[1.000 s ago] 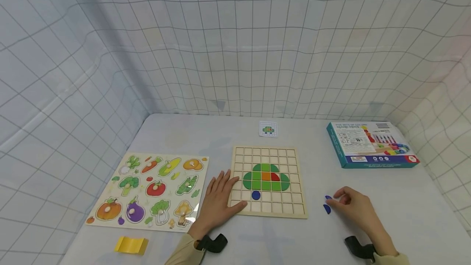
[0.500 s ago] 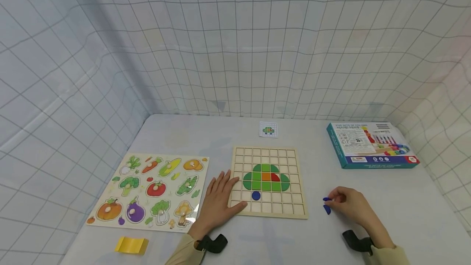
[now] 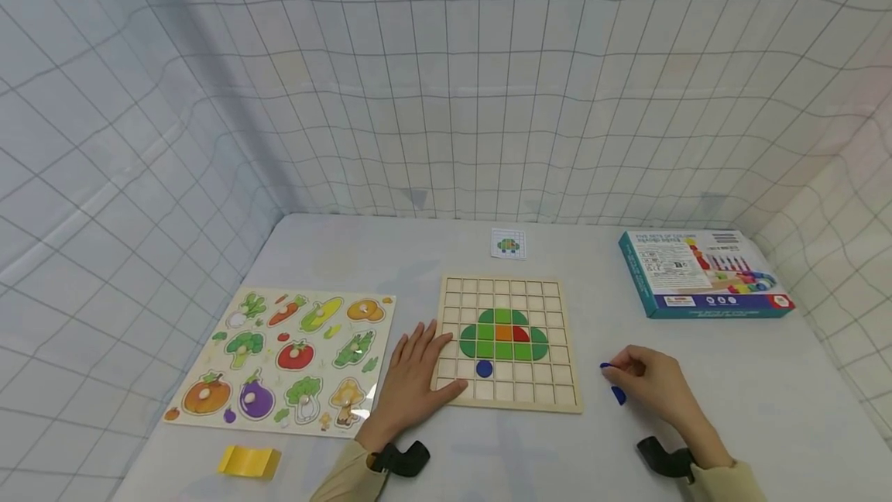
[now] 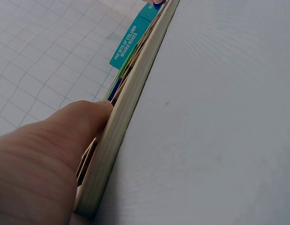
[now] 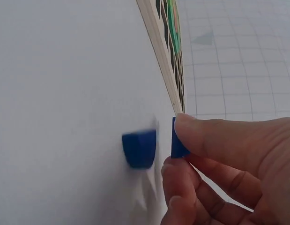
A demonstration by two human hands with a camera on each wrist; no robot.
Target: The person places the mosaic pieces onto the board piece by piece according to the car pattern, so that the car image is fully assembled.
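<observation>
My left hand lies with straight, spread fingers across the left edge of a wooden grid board. In the left wrist view its thumb rests over the board's side. Green, orange and red tiles form a rounded shape on the grid, and a blue disc sits below them. To the right of the board, my right hand pinches a blue half-round tile between thumb and fingertips. A second blue half-round tile stays on the table just below that hand.
A small pattern card lies behind the board. At the left is a vegetable puzzle board, with a yellow curved block in front of it. A boxed bead set stands at the back right.
My right hand has taken up one of the two blue half-round tiles and moved slightly left and away from me with it. The left hand has stayed in place.
</observation>
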